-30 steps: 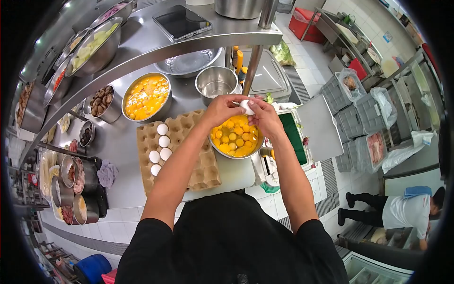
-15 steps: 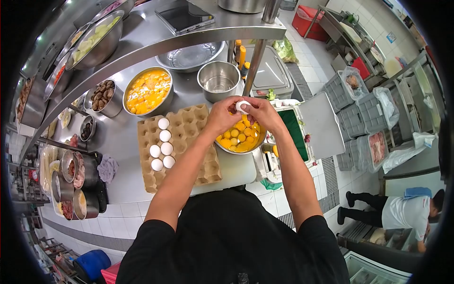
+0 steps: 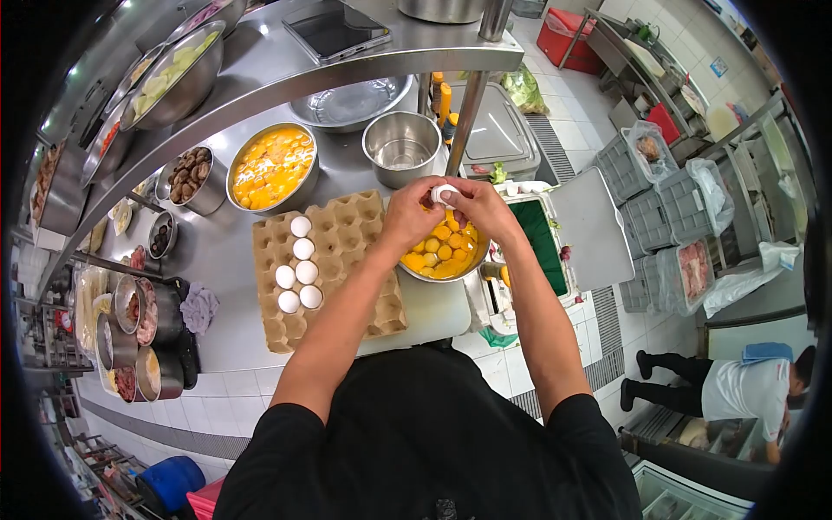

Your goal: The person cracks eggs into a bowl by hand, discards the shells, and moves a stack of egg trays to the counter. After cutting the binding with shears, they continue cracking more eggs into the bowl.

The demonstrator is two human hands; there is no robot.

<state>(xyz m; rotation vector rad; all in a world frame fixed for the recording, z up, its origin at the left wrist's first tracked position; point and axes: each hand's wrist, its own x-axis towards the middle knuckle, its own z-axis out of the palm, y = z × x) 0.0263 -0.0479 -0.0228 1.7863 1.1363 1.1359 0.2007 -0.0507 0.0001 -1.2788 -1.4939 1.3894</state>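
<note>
At ten o'clock we see a steel bowl of beaten egg [image 3: 271, 166], with a smaller pot of mushrooms [image 3: 191, 176] just to its nine o'clock. At twelve o'clock an empty steel pot [image 3: 400, 147] sits beside the shelf post [image 3: 466, 104]. On the curved shelf above lie a tablet [image 3: 338, 29] and a bowl of pale cut vegetables [image 3: 178, 76]. At four o'clock a co-worker in a white top [image 3: 745, 388] bends near the floor, and grey crates [image 3: 646, 186] stand stacked at two o'clock.
</note>
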